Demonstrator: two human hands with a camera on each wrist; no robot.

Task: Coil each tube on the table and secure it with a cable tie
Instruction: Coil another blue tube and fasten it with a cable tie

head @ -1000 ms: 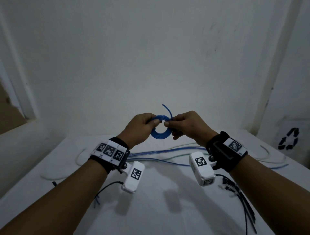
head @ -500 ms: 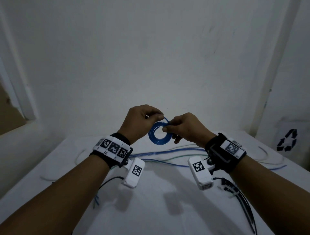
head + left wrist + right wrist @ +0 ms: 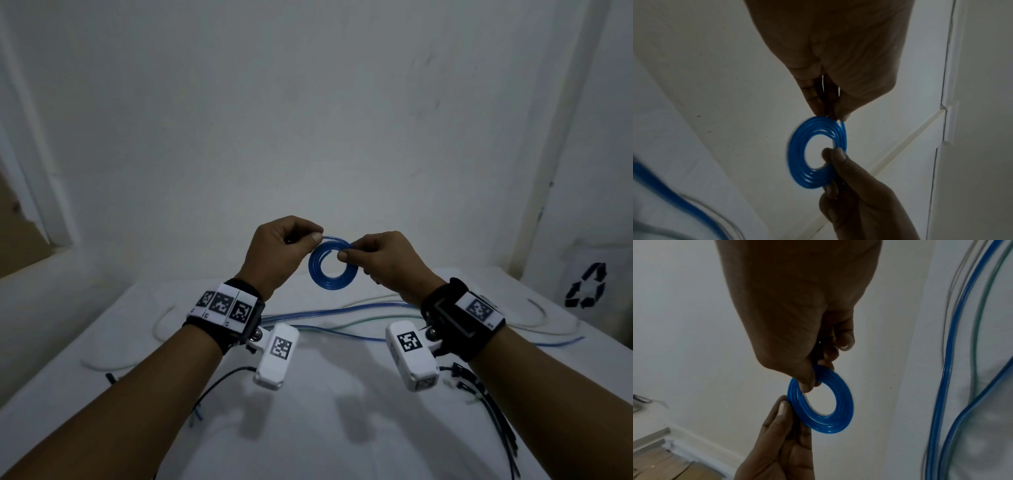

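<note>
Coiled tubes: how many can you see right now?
1: the blue coil, pinched between the left hand and right hand above the table. The other tubes on it lie loose; the arms may hide more.

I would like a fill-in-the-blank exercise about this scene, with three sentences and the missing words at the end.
1. The coiled tube held in the air is ____ in colour.
2. The coil is pinched by ____ hands, the left hand and the right hand.
3. The black cable ties lie on the table near the person's ____ forearm.

Missing words: blue; both; right
</note>
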